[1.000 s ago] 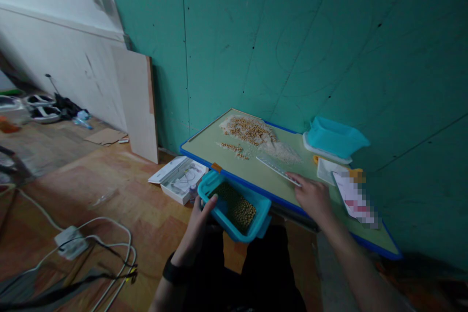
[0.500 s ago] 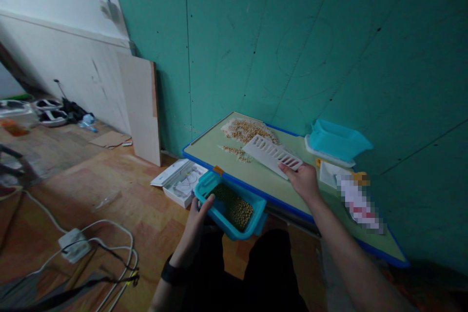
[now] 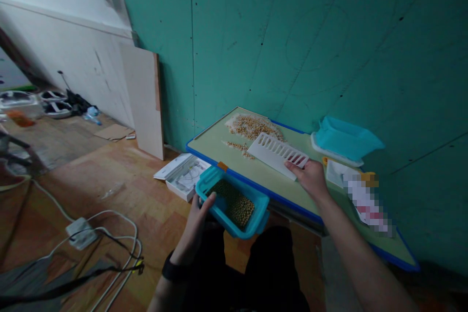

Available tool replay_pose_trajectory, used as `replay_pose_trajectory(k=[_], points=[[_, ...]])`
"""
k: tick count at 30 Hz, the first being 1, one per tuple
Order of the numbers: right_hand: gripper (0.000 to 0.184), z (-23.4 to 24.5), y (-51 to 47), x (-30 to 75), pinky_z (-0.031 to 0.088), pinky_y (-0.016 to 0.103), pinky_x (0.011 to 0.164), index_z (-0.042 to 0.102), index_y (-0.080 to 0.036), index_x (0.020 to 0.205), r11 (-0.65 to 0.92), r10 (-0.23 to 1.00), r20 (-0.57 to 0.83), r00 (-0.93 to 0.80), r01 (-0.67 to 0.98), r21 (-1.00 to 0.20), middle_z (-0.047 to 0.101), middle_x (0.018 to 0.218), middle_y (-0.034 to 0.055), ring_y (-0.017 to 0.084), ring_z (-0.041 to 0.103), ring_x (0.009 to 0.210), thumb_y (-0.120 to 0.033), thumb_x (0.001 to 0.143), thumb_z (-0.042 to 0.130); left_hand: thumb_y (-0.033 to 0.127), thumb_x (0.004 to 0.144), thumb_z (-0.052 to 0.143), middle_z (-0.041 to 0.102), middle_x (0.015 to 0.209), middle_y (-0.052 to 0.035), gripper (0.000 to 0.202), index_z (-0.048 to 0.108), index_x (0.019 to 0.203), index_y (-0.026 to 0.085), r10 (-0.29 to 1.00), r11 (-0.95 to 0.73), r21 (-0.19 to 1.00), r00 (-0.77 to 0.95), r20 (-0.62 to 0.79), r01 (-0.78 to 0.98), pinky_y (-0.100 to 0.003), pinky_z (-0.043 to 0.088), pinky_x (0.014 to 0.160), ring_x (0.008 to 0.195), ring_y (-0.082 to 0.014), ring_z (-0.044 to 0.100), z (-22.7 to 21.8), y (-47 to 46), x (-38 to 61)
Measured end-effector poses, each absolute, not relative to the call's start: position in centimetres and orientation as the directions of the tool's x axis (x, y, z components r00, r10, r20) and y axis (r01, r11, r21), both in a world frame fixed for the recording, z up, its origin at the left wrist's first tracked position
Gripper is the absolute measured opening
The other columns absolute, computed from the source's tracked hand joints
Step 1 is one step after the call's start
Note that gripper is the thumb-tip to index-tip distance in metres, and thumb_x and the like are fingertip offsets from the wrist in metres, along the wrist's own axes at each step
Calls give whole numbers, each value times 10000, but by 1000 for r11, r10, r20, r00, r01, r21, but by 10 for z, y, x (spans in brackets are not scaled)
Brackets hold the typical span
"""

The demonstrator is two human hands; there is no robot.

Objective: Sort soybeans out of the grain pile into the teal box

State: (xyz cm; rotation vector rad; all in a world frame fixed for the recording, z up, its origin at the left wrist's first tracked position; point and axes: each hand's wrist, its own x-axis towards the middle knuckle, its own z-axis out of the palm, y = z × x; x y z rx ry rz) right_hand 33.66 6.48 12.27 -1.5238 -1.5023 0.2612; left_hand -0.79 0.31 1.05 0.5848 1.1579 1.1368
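Note:
My left hand [image 3: 199, 214] grips the left end of a blue plastic container [image 3: 261, 202], its thumb over the rim. Inside lie small dark green beans [image 3: 224, 190] and larger tan beans [image 3: 243, 212]. The container is held at the near edge of a pale table [image 3: 210, 142] with a blue border. In my right hand [image 3: 312, 179] is a flat white plastic piece with a row of slots [image 3: 269, 157], its far end over the tabletop. Just beyond that end, tan beans [image 3: 248, 126] are heaped on the table, and a smaller line of beans [image 3: 239, 147] lies nearer.
A turquoise bin [image 3: 347, 135] on a white base stands at the table's back right, with a blurred-out packet [image 3: 367, 204] closer. An open white box [image 3: 186, 180] sits left of the container. Cables and a power strip [image 3: 81, 233] cover the floor. A green wall [image 3: 234, 48] borders the table.
The view has shifted slightly, so the table appears a little further right. Both hands keep their holds on the container and the slotted piece. The beans look unchanged.

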Motion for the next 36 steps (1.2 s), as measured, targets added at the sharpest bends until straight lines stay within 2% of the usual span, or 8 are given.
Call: replay_pose_trajectory(k=[4, 8, 15, 26, 31, 36], points=[[401, 123, 62, 337, 709, 512, 866, 908, -249, 862, 216, 868, 446, 218, 643, -735, 913, 921, 119, 413, 888, 918, -636, 767, 863, 732, 848, 934, 726, 1519, -198, 919, 542, 1567, 313, 916, 360, 845, -22, -401, -395, -536, 761, 856, 1241, -422, 820, 12, 2, -7], [409, 125, 59, 336, 708, 538, 888, 914, -242, 873, 216, 872, 435, 225, 622, -753, 915, 948, 133, 427, 888, 948, -629, 755, 859, 752, 837, 930, 728, 1515, -204, 956, 531, 1588, 315, 917, 361, 849, -20, -398, -385, -533, 758, 858, 1267, -424, 811, 11, 2, -7], [415, 129, 57, 333, 706, 502, 823, 887, -235, 810, 207, 893, 401, 204, 606, -768, 902, 886, 129, 409, 876, 892, -645, 748, 876, 735, 860, 915, 747, 1496, -188, 832, 615, 1491, 284, 920, 355, 863, -27, -390, -360, -488, 760, 843, 1237, -407, 819, 18, 2, -6], [436, 132, 52, 329, 705, 516, 910, 897, -228, 853, 206, 906, 373, 199, 564, -800, 911, 942, 127, 410, 877, 964, -647, 734, 906, 701, 921, 879, 719, 1535, -190, 781, 591, 1509, 276, 920, 361, 869, -26, -392, -339, -465, 761, 846, 1252, -398, 808, 30, -1, -6], [443, 131, 48, 331, 699, 482, 807, 871, -231, 781, 191, 913, 359, 195, 572, -797, 889, 844, 120, 380, 859, 844, -670, 733, 898, 712, 921, 877, 723, 1539, -183, 816, 580, 1559, 300, 923, 354, 867, -18, -384, -350, -499, 755, 894, 1263, -399, 799, 36, -3, -5], [452, 132, 47, 330, 692, 459, 738, 865, -232, 756, 209, 915, 366, 170, 577, -790, 871, 783, 104, 358, 841, 761, -681, 739, 912, 702, 899, 910, 723, 1533, -186, 846, 586, 1574, 306, 925, 347, 865, -17, -379, -362, -484, 752, 897, 1277, -416, 788, 39, -5, -6]])
